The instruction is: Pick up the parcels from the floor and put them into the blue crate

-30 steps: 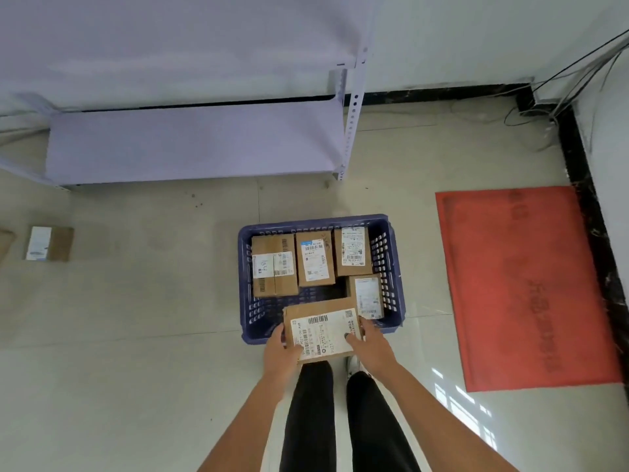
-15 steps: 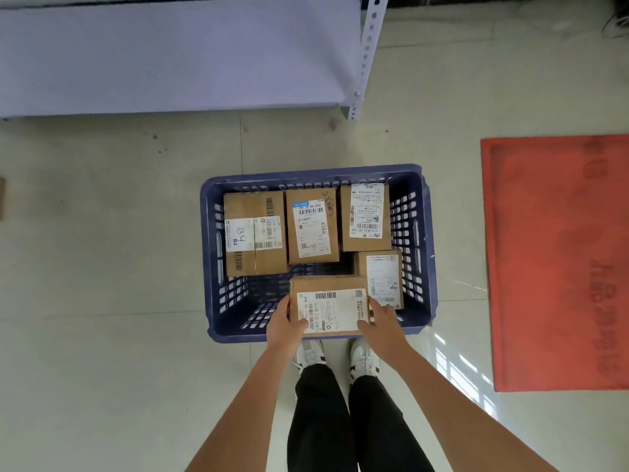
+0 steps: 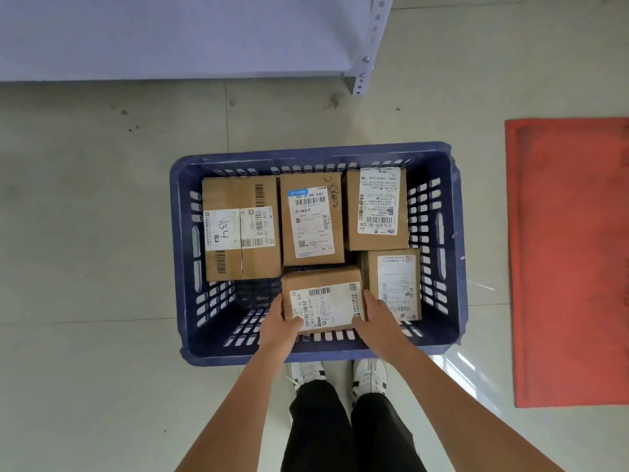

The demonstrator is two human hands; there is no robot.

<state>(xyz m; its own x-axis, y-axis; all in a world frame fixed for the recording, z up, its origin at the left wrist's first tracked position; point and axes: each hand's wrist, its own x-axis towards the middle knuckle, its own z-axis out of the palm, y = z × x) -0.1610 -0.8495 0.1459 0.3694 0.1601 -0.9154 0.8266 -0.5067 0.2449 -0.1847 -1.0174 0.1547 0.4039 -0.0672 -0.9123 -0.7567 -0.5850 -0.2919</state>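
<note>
A blue crate (image 3: pixel 183 253) stands on the floor just in front of my feet. Several brown cardboard parcels with white labels lie in it: three along the far side (image 3: pixel 240 229) (image 3: pixel 311 219) (image 3: pixel 376 209) and one at the near right (image 3: pixel 394 284). I hold another labelled parcel (image 3: pixel 323 301) inside the crate near its front wall. My left hand (image 3: pixel 279 323) grips its left end, and my right hand (image 3: pixel 374 318) grips its right end. The crate's near-left floor is bare.
A grey metal shelf (image 3: pixel 190 35) with a perforated post (image 3: pixel 366 59) stands behind the crate. A red mat (image 3: pixel 571 260) lies on the tiled floor to the right. My white shoes (image 3: pixel 340 376) touch the crate's near edge.
Both hands have carried the parcel forward and down, from over the front rim into the crate. The view has tilted down and come closer to the crate.
</note>
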